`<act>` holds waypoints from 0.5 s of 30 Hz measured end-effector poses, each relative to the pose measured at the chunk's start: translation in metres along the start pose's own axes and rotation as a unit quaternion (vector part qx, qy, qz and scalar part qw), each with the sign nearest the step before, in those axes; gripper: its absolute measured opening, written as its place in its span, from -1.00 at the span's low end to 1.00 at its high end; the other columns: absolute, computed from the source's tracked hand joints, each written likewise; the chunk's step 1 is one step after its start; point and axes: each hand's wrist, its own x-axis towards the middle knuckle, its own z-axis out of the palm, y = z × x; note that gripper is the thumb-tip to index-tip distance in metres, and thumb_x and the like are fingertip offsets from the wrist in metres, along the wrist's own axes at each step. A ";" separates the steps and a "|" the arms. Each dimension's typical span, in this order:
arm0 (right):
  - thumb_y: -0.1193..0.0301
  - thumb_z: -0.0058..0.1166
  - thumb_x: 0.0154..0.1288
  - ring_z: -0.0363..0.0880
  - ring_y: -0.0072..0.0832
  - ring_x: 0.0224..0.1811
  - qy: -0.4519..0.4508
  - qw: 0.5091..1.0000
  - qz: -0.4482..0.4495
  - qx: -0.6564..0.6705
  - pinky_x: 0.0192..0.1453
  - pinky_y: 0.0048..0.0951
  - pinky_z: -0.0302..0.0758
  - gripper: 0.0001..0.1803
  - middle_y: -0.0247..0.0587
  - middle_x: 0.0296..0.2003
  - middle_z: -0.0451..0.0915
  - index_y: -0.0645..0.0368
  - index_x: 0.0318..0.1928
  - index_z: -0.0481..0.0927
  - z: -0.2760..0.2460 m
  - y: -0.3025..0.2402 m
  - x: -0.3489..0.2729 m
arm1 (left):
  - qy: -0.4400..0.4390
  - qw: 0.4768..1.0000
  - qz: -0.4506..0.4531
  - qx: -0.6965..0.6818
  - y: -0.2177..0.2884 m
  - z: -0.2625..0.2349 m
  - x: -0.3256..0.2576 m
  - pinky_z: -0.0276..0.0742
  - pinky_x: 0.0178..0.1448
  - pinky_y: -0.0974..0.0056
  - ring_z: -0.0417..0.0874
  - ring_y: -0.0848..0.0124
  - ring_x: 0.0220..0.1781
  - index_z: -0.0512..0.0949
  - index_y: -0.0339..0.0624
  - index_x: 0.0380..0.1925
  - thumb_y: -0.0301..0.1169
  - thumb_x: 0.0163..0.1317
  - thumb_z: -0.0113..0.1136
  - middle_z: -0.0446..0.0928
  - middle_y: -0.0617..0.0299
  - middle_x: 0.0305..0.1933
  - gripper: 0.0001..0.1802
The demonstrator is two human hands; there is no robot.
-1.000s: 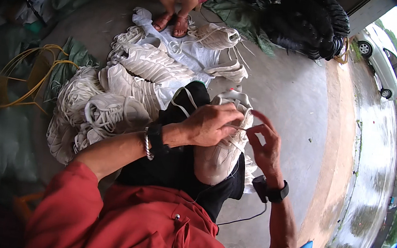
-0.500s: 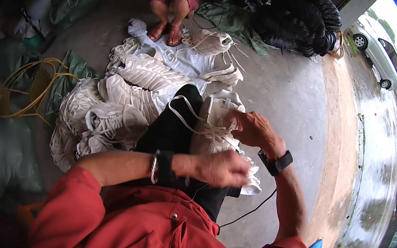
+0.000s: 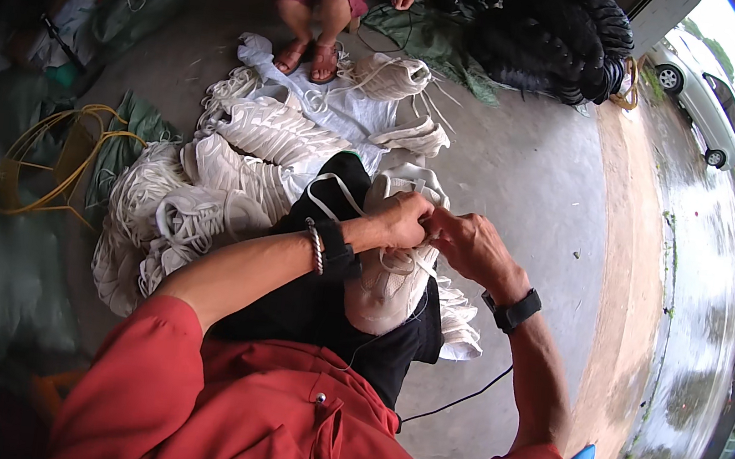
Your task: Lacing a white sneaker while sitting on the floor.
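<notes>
A cream-white lace-up sneaker (image 3: 377,297) rests on my black-clothed lap, its toe toward me and its collar pointing away. Over its tongue, my left hand (image 3: 399,220) and my right hand (image 3: 477,250) meet with fingertips pinched close together. Between them they grip the white shoelace (image 3: 335,191), one loop of which hangs out to the left of the shoe. My fingers hide the exact spot where the lace is held. A thin dark cord runs from beside my lap to the right.
Left of my legs lies a heap of white sneakers (image 3: 195,217), with more on a pale cloth (image 3: 344,121). Another person's sandalled feet (image 3: 324,64) stand beyond. Green sacks (image 3: 9,268) and a yellow-corded bundle (image 3: 59,160) sit left; dark bundled goods (image 3: 546,45) lie far right.
My left hand has swung up and away from me, from above the toe to the lacing beside my right hand. The sneaker's toe is now uncovered. The other person's hand has appeared.
</notes>
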 end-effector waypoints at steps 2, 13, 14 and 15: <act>0.51 0.13 0.07 0.59 -0.19 -0.46 0.005 1.000 0.002 0.006 -0.41 -0.29 0.46 -0.81 -0.14 -0.52 0.59 0.17 -0.26 0.46 0.002 0.002 -0.003 | -0.072 0.991 -0.116 -0.001 0.008 -0.004 0.003 0.43 -0.46 0.31 0.54 0.44 -0.50 0.54 -0.29 -0.46 -0.70 -0.13 -0.03 0.53 0.15 -0.55 -0.78; 0.54 0.12 0.06 0.61 -0.24 -0.46 0.038 0.995 0.033 0.087 -0.41 -0.34 0.48 -0.88 -0.14 -0.53 0.59 0.18 -0.34 0.50 0.008 0.000 -0.003 | 0.000 0.987 0.040 0.157 0.000 -0.007 -0.003 0.50 -0.36 0.14 0.63 0.15 -0.43 0.54 -0.23 -0.50 -0.45 -0.07 0.15 0.56 -0.05 -0.51 -0.89; 0.54 0.12 0.06 0.61 -0.24 -0.46 0.038 0.995 0.032 0.086 -0.41 -0.34 0.48 -0.88 -0.14 -0.53 0.59 0.18 -0.34 0.50 0.006 0.001 -0.004 | 0.042 0.961 0.071 0.264 0.000 -0.007 -0.006 0.47 -0.38 0.12 0.62 0.12 -0.41 0.51 -0.23 -0.49 -0.42 -0.06 0.17 0.55 0.00 -0.52 -0.86; 0.53 0.12 0.06 0.60 -0.25 -0.47 0.030 0.995 0.052 0.083 -0.41 -0.35 0.47 -0.88 -0.15 -0.53 0.59 0.18 -0.33 0.51 0.005 0.001 -0.006 | 0.067 0.954 0.092 0.277 0.001 -0.017 -0.011 0.45 -0.44 0.09 0.60 0.00 -0.38 0.45 -0.22 -0.55 -0.37 -0.10 0.19 0.55 -0.03 -0.51 -0.83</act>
